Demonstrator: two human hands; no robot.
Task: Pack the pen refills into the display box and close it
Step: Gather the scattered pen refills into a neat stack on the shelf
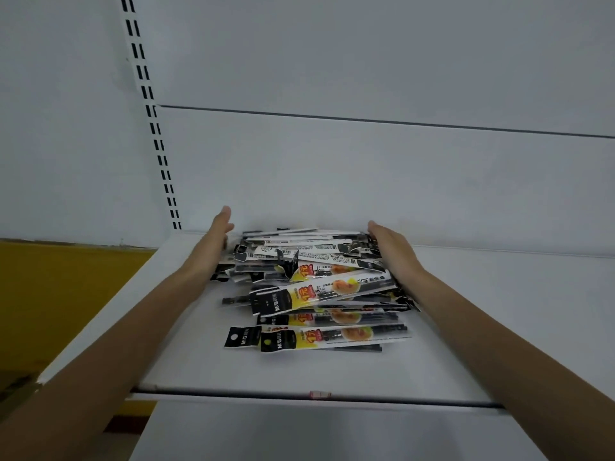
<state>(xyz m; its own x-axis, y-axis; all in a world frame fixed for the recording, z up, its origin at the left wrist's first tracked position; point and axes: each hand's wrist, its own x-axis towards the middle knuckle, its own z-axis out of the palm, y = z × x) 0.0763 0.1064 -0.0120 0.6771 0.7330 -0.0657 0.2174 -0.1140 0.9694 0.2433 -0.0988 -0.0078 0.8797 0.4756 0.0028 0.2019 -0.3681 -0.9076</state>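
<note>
A loose heap of pen refill packets (316,284), black, white and yellow, lies on a white shelf (482,327) near the back wall. My left hand (218,237) is flat against the heap's left side, fingers straight and pointing at the wall. On the heap's right side rests my right hand (391,249), palm inward, fingers partly hidden behind the packets. Both hands bracket the pile; neither is closed around a packet. No display box is in view.
The shelf's front edge (316,395) runs across the lower frame with a small red tag. A slotted upright (156,128) rises at the left of the white back panel. Yellow flooring (50,294) shows to the left, below the shelf.
</note>
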